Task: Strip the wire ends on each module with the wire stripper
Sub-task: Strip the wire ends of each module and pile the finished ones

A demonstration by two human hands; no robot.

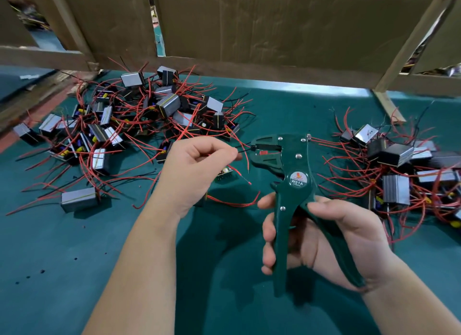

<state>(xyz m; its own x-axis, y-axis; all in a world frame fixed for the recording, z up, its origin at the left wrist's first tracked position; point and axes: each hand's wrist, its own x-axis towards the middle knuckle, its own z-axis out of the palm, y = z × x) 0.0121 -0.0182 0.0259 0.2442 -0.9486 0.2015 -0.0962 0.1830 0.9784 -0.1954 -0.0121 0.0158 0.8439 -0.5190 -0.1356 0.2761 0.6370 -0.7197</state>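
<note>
The right hand (331,237) is wrapping around the dark green metal wire stripper (294,182), fingers curling round the near handle and the thumb and palm bracing the far one, with the two handles standing spread apart. The tool is standing upright above the table, its head pointing up and to the left. Over on the other side, the left hand (197,165) is pinching a thin black wire (245,150) between thumb and forefinger, the other fingers curled in, and the wire's end is sitting right in the mouth of the stripper (whether the tool is biting on it, I cannot tell). Just below that hand a small boxy module (225,174) is hanging by its wires, mostly hidden by the palm, and a loose red wire (234,203) is looping out from under the wrist toward the tool. On the far left a big heap of grey-and-black modules with red leads (139,115) is sprawling across the teal green table mat (74,247), and one lone silver-sided module (79,201) is lying apart at its near edge. Off to the right a second heap of modules (399,160) is sitting just beyond the stripper. Behind it all, brown cardboard panels (274,30) are walling off the bench.
</note>
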